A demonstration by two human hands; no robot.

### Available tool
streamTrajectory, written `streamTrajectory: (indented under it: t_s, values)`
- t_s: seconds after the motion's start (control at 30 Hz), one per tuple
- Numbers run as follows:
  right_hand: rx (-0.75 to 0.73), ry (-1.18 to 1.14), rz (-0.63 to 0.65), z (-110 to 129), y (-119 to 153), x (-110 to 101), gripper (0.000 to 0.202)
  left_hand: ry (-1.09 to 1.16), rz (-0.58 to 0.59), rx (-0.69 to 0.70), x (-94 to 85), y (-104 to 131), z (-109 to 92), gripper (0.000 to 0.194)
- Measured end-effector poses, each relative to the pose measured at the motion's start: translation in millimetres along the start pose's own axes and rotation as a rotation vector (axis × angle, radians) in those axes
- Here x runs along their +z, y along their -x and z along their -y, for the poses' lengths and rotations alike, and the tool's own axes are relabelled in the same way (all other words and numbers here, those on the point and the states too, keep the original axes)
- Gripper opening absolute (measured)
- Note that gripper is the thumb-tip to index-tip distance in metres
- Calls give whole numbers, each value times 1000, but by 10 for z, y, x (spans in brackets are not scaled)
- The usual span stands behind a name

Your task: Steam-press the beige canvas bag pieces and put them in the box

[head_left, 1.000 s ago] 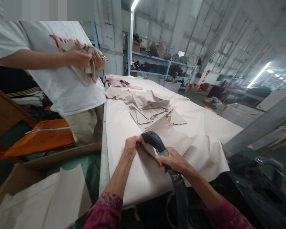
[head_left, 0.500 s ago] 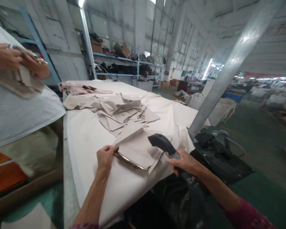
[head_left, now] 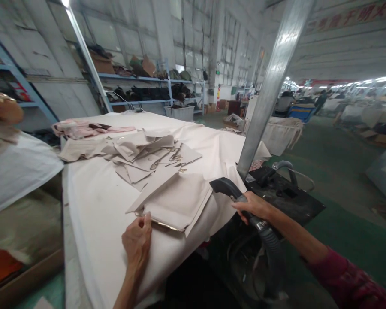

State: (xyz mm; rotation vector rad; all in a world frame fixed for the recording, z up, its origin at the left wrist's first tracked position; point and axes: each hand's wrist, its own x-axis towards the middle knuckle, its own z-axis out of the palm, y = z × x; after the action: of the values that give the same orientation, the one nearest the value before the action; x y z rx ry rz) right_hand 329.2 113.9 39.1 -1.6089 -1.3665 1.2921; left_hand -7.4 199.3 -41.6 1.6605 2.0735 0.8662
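A beige fabric piece with a metal zipper (head_left: pixel 177 198) lies at the near end of the covered table, its zipper edge towards me. My left hand (head_left: pixel 137 241) pinches the left end of that zipper edge between thumb and fingers. My right hand (head_left: pixel 253 206) is wrapped around the black vacuum hose handle (head_left: pixel 227 188). The nozzle points left, close to the right edge of the fabric piece. From the handle a ribbed grey hose runs down beside the table. Beyond the piece lies a loose pile of beige cut pieces (head_left: pixel 144 148), some with zipper pulls.
Pink fabric (head_left: pixel 80 128) lies at the table's far left. A metal post (head_left: pixel 266 86) rises at the right edge, with a black machine (head_left: pixel 286 193) beside it. A co-worker's hand (head_left: pixel 3 107) holds beige fabric at left. Shelves (head_left: pixel 141 78) stand behind.
The view has turned right. My left hand has shifted from the piece's left corner onto its near zipper edge. The nozzle has moved right, from over the piece to beside it.
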Motion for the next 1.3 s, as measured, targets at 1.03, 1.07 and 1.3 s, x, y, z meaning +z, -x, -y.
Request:
streamTrajectory:
  t_s: [1.03,1.07,1.3]
  values:
    - [-204,279,331,655,596,536,27,831,-138,334,46,62,-375,23]
    - [-204,285,336,679,625,549,26,795,-145,369,3,100,-402,21]
    - [-231,274,347,825,744,620,24,529,-232,650,-166,366,-547,23]
